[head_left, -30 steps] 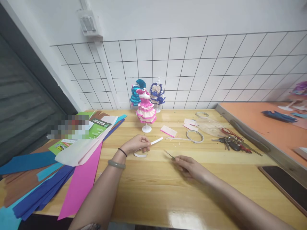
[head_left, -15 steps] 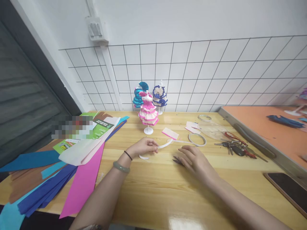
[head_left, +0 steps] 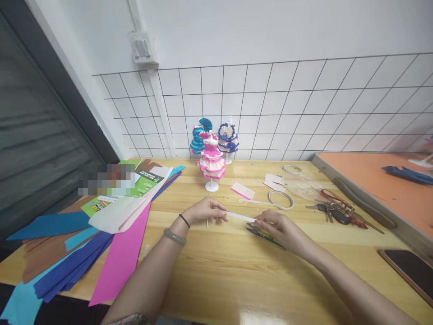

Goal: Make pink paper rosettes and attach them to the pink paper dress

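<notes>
on the far left, strips of colored paper (head_left: 118,262) lie on the wooden table (head_left: 216,280), and they look the same as a moment ago. next comes the left hand (head_left: 204,211). its thumb and fingers pinch one end of a white strip (head_left: 241,217), as they did before. the pink dress (head_left: 211,164) stands behind that hand on its little stand. the white strip runs between the two hands, above the table. half a second ago its other end was loose and bent. now the right hand (head_left: 279,225) pinches that end too, and the strip looks straight. i think this means it is better held for the work. the snips (head_left: 267,237) are under the right hand; i cannot tell if it grips them or they just lie there. further right are a tape ring (head_left: 284,208), keys (head_left: 340,216) and a phone (head_left: 407,268).
</notes>
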